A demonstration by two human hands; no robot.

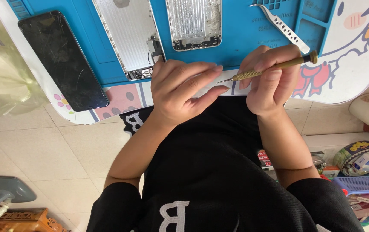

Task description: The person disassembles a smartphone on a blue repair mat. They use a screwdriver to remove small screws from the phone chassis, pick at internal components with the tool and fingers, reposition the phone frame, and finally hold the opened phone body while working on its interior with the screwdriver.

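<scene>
Centre of frame: the right hand [270, 81] pinches a brass screwdriver [270, 68] like a pen, tip aimed at the left hand [180, 88], whose fingers curl loosely, apparently steadying something unseen. Above lie opened phone shells [128, 38] on a blue mat [240, 34], tweezers [281, 25] within reach.

Two hands: left [180, 92], right [270, 79]; one brass screwdriver [274, 68]; one tweezers [281, 26]; one black phone [62, 58]; two opened phone housings [126, 36] [194, 23]
</scene>
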